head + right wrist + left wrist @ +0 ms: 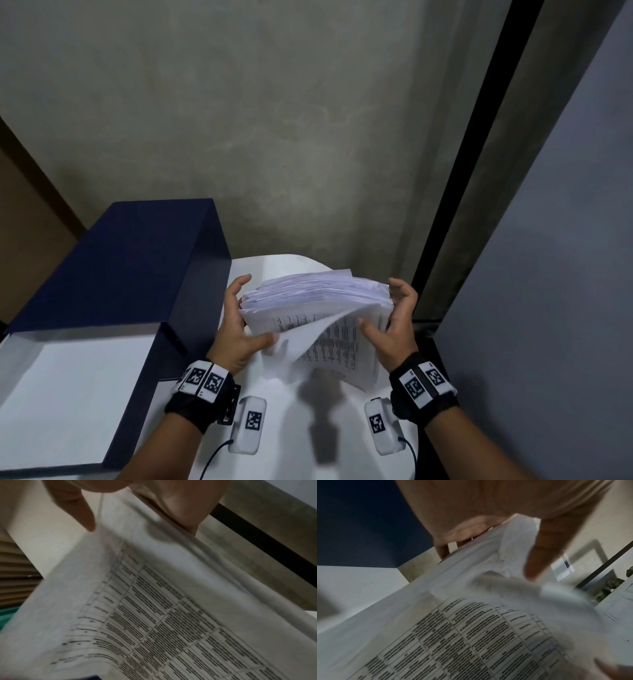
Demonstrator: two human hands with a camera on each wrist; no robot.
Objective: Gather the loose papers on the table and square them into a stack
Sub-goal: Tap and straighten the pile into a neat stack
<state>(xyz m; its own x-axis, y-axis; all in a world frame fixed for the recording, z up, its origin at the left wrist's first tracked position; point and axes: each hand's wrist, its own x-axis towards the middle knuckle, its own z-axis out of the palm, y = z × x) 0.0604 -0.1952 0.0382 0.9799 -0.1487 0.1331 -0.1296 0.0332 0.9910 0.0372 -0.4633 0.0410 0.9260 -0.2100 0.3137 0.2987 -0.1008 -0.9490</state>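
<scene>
A thick sheaf of printed papers (318,308) stands on edge above the white table (294,411), tilted toward me, its top edges uneven. My left hand (239,318) grips its left side, thumb on the front sheet and fingers behind. My right hand (394,315) holds the right side the same way. The front sheet (339,346), printed with a table of text, curls away from the sheaf toward me. In the left wrist view that sheet (471,635) fills the lower frame below my thumb (539,555). The right wrist view shows the sheet (163,615) under my fingers (77,509).
A dark blue open box (137,274) with a white inside stands on the table to the left, close to my left hand. A grey wall (274,137) rises behind. A black frame (455,171) and a pale panel stand to the right.
</scene>
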